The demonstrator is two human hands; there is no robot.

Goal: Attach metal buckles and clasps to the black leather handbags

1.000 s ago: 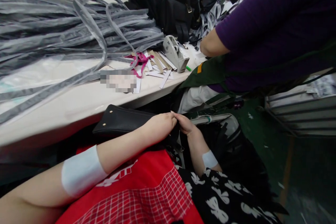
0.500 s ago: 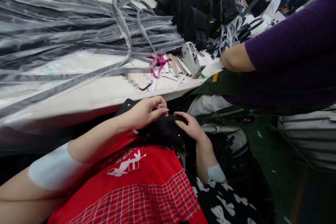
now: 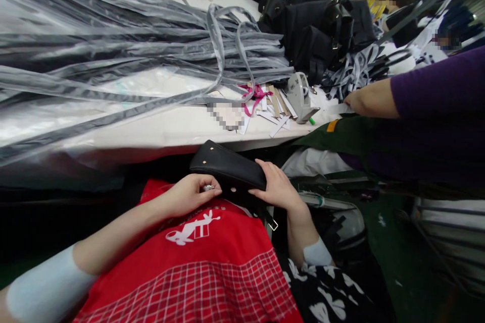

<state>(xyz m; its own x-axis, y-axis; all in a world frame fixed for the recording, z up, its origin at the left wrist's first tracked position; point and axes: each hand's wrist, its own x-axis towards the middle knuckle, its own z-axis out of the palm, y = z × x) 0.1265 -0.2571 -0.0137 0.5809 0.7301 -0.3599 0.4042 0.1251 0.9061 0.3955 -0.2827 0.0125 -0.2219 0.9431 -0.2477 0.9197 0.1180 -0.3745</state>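
A black handbag [image 3: 235, 166] lies in my lap above the red apron, its flat base with small gold studs turned up. My right hand [image 3: 276, 184] grips the bag's right end, thumb on the near side and fingers over the top. Curled at the near left edge is my left hand [image 3: 199, 193], with a small bunch of shiny silvery bits [image 3: 208, 187] in the fingers; their exact kind is too small to tell. A small pale round spot [image 3: 233, 190] shows on the bag between my hands. A strap with a gold buckle [image 3: 273, 224] hangs below my right hand.
Plastic-wrapped grey straps [image 3: 151, 53] cover the white table [image 3: 151, 128]. A grey tape dispenser [image 3: 301, 98], paper strips [image 3: 280, 125] and a pink ribbon [image 3: 253, 103] lie near its edge. Black bags [image 3: 310, 30] stand behind. A co-worker's purple sleeve [image 3: 435, 83] reaches in from the right.
My left hand has moved down and left, still curled. My right hand has closed on the bag's end, and the bag has tipped so its studded base shows. The view has shifted left.
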